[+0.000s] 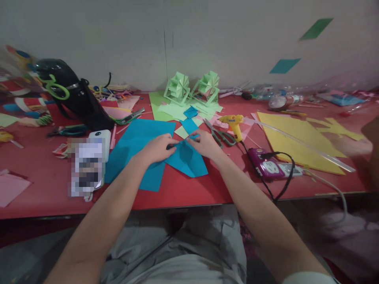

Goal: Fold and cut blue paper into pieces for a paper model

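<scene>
My left hand (160, 148) and my right hand (204, 144) both pinch the upper edge of a folded sheet of blue paper (189, 161). The sheet's lower part fans out over the red table. Under my left forearm lies a larger blue sheet (136, 138). Just beyond my fingers are small cut blue paper pieces (189, 125), on top of pale green paper. Scissors (220, 134) rest right of my right hand, beside a yellow hot glue gun (233, 124). My fingertips partly hide the fold.
Two pale green folded paper shapes (179, 86) stand near the wall. A black bottle (74, 92) and a phone (89, 165) are on the left. At right are a purple power socket (263, 163) with cables, yellow sheets (296, 138) and a plastic bottle (284, 101).
</scene>
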`<state>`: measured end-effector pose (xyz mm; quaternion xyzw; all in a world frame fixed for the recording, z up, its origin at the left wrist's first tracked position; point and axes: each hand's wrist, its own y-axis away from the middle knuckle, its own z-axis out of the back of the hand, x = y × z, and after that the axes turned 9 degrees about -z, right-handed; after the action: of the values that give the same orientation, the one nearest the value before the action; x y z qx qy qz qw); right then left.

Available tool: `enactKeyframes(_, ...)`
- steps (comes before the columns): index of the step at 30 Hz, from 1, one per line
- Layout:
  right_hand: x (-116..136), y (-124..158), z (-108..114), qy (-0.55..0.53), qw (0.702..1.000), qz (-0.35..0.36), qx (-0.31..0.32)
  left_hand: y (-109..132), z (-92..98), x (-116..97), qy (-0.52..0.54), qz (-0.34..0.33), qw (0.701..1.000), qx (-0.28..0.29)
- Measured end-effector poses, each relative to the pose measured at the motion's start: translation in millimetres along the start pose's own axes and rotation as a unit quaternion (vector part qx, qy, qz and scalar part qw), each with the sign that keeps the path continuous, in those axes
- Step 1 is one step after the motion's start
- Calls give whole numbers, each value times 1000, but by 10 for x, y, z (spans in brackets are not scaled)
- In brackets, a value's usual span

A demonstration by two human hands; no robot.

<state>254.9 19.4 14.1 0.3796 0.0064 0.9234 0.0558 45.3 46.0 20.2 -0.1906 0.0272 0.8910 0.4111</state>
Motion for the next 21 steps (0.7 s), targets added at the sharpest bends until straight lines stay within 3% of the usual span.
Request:
enactKeyframes(8,-36,-67,-39,60,996,-19,-55,26,12,-67,-47,23,998,39)
enactKeyframes(21,-71,-103,-18,69,996,-20,-47,17,28,-127,-80,31,994,67)
